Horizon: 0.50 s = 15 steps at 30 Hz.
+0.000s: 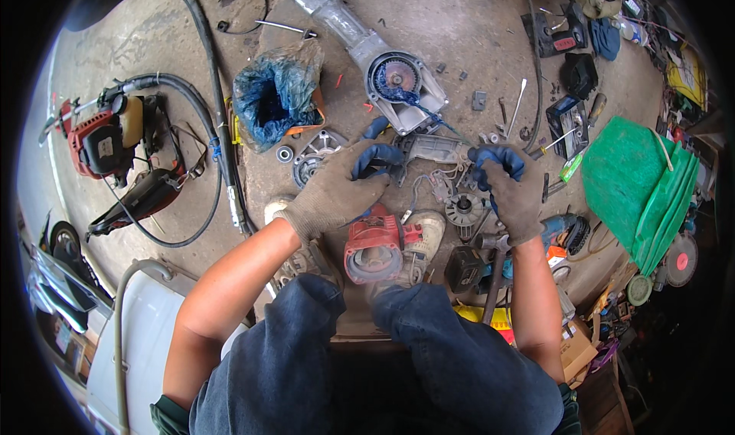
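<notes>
My right hand, in a grey-brown glove with blue-coated fingers, is closed on a thin stick smeared with blue grease. The stick slants up and left into the gear housing. Blue grease coats part of the round gear inside the grey metal housing. Just below the housing is my left hand, gloved the same way, its fingers curved and apart with nothing seen between them. Beside it lies a metal cover with a bearing seat. A red motor housing sits between my shoes.
A bag-lined box with blue grease inside stands left of the housing. Further left are a red brush cutter engine and a thick hose. A motor rotor, a hammer, a screwdriver and a green dustpan-like sheet lie rightward.
</notes>
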Each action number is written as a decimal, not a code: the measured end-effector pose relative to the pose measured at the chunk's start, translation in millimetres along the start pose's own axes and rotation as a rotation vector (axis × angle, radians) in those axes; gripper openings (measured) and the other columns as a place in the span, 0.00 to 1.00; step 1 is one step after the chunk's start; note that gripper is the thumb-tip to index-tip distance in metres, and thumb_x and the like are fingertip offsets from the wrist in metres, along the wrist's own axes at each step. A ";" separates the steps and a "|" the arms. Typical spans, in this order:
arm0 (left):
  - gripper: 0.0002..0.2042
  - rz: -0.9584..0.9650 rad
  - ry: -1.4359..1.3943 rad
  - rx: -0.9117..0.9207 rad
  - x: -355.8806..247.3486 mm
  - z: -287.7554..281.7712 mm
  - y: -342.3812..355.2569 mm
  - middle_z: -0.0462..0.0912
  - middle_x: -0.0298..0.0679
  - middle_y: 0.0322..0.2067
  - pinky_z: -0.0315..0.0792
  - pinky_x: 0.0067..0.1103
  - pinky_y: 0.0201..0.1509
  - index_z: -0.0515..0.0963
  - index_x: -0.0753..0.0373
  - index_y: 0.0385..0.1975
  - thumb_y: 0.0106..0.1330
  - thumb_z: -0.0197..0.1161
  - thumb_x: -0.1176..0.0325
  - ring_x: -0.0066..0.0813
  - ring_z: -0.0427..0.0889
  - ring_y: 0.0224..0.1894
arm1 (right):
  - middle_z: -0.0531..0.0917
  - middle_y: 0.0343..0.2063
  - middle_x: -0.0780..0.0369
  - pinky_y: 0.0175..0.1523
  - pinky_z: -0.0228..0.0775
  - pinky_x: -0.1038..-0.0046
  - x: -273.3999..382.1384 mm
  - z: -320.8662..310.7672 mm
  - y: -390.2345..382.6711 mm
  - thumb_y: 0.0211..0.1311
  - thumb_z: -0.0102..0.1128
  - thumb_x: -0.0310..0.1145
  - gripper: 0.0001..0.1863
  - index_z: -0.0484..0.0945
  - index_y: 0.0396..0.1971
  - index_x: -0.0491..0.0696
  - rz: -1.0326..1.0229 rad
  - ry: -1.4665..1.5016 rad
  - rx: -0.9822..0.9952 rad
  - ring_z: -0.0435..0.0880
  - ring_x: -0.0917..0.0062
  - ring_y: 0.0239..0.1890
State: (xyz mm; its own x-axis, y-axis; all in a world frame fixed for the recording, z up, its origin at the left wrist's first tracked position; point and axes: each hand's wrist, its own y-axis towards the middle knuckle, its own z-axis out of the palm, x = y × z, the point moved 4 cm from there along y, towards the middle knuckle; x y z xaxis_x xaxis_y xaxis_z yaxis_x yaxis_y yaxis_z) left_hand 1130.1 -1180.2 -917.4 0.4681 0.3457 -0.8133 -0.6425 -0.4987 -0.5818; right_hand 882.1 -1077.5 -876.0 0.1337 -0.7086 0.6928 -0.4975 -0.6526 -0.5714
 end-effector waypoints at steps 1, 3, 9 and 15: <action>0.18 0.006 -0.014 -0.001 1.1 0.3 -0.1 0.84 0.41 0.46 0.77 0.24 0.56 0.81 0.62 0.55 0.65 0.65 0.72 0.24 0.83 0.47 | 0.82 0.24 0.70 0.29 0.67 0.82 0.5 -0.9 0.3 0.65 0.62 0.23 0.07 0.85 0.38 0.37 -0.013 -0.001 -0.012 0.75 0.90 0.24; 0.20 -0.029 0.013 0.003 -2.9 -1.0 -2.1 0.84 0.48 0.49 0.76 0.29 0.58 0.78 0.63 0.57 0.64 0.63 0.70 0.36 0.84 0.51 | 0.82 0.24 0.70 0.30 0.67 0.82 3.4 -1.2 0.4 0.65 0.62 0.23 0.06 0.85 0.38 0.37 -0.012 0.036 -0.015 0.75 0.90 0.25; 0.23 -0.040 0.024 0.037 -3.5 -1.4 -0.9 0.84 0.51 0.49 0.76 0.31 0.59 0.76 0.64 0.60 0.63 0.63 0.69 0.43 0.85 0.52 | 0.83 0.24 0.70 0.30 0.67 0.82 7.5 0.4 -0.5 0.64 0.63 0.24 0.06 0.85 0.37 0.37 -0.006 0.090 -0.007 0.75 0.90 0.25; 0.17 0.002 -0.001 -0.005 1.8 0.2 0.5 0.83 0.41 0.47 0.76 0.24 0.55 0.81 0.64 0.52 0.63 0.64 0.73 0.24 0.82 0.47 | 0.82 0.20 0.66 0.31 0.70 0.77 15.1 4.9 7.1 0.61 0.66 0.28 0.07 0.84 0.32 0.38 -0.048 -0.138 -0.058 0.76 0.87 0.24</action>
State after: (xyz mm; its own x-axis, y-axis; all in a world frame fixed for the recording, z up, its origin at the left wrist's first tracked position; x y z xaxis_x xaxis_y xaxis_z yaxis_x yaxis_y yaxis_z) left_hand 1130.6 -1179.6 -919.2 0.4661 0.3451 -0.8146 -0.6403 -0.5039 -0.5798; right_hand 884.8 -1094.1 -871.7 0.2731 -0.7099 0.6492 -0.5363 -0.6726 -0.5099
